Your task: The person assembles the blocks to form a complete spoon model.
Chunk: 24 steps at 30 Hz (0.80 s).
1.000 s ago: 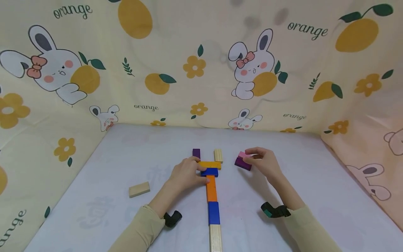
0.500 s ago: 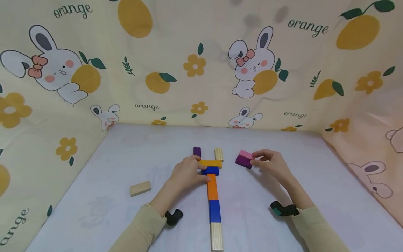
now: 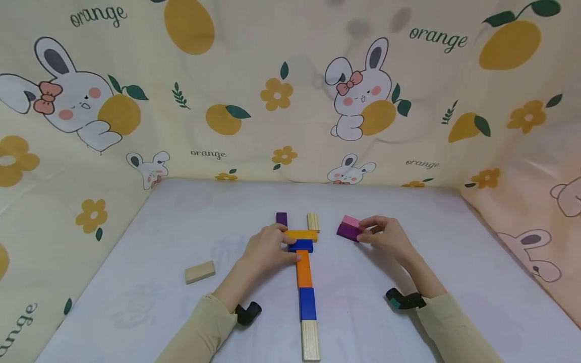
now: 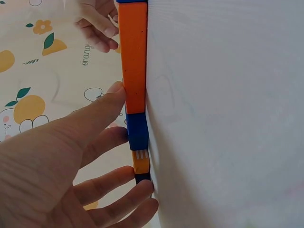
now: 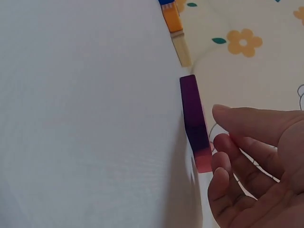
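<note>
My left hand (image 3: 268,247) rests along a line of wooden blocks in the head view. In the left wrist view, its thumb lies against an orange block (image 4: 133,57) and its index finger touches a blue block (image 4: 138,131); the other fingers lie by a yellow block (image 3: 301,235) and a dark purple block (image 3: 282,219). My right hand (image 3: 385,236) hovers beside a pink block (image 3: 351,221) and a purple block (image 3: 348,232), which lie side by side. Its fingers are loosely bent, with a gap between thumb and block in the right wrist view.
A second blue block (image 3: 307,303) and a pale wooden block (image 3: 310,340) continue the line toward me. Another pale block (image 3: 313,221) touches the yellow one's far right end. A loose pale block (image 3: 199,272) lies to the left. A printed cloth (image 3: 245,166) rises behind the white table surface (image 3: 150,312).
My right hand has drawn back a little to the right from the pink and purple blocks, so more of the pink one shows. The left hand stays in place.
</note>
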Available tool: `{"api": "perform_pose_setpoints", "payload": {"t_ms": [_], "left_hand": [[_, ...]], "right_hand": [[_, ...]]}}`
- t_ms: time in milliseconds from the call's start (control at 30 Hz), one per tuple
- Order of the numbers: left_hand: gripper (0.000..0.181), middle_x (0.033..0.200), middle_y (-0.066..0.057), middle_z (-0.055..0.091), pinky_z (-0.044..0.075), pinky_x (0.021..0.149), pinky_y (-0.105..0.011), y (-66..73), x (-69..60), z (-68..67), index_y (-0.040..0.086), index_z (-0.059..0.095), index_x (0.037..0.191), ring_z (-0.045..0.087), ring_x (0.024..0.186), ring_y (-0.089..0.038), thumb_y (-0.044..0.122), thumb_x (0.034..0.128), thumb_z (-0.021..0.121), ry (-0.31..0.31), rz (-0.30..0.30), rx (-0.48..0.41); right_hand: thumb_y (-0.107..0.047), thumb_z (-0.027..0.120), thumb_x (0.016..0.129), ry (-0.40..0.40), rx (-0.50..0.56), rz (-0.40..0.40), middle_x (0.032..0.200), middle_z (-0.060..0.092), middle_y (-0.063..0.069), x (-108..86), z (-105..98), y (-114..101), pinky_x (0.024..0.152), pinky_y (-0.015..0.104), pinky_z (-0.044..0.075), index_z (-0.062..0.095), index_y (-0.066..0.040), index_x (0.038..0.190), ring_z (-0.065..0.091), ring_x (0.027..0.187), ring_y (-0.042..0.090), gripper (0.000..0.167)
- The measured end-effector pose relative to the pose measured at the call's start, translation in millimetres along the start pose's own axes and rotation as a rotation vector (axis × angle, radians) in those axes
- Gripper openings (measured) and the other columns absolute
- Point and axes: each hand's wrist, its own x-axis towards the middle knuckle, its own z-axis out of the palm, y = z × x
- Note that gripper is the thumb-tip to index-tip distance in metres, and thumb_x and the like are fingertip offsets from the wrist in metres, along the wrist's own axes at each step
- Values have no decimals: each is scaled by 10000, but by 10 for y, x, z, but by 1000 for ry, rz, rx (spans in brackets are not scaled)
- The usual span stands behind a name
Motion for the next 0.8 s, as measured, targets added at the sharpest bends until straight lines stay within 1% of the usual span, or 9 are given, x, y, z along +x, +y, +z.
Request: {"api": "perform_pose_setpoints", "payload": {"t_ms": [133,333,600,700,800], "left_hand": [[502,1367,-53,544,457,979,-458,-9,-3,6,177,743,1184,503,1224,-273,490,796,795,-3,-1,-5],[503,1370,-52,543,453,985,-457,-7,9,-6,177,743,1184,498,1233,-272,492,796,794,7,0,-7],[511,1362,-60,548,464,973,-455,-6,-3,-21,176,740,1189,510,1219,-272,497,795,793,0,2,4],[506,1364,-61,547,462,974,-457,-6,-3,-13,173,743,1184,510,1220,-275,493,795,794,-4,2,0],[501,1365,-62,546,459,977,-460,-12,-4,-2,172,746,1178,509,1222,-279,493,797,792,-2,6,-1]], "right_hand": [[-177,792,849,-13,2,14,1128,619,139,9,14,6,697,301,517,657,-43,1216,530,962,296,413],[-152,787,850,-10,-11,5,1078,613,142,26,17,-15,678,292,512,659,-42,1206,533,936,294,395],[-136,794,834,-20,-43,20,1181,618,151,26,42,-62,722,308,523,658,-37,1192,558,961,293,396],[-114,798,824,-18,-50,31,1170,631,147,13,56,-76,720,306,512,663,-38,1180,556,954,293,388],[-99,793,826,-13,-65,23,1161,630,149,3,70,-88,710,312,503,667,-38,1171,555,940,294,373]]}}
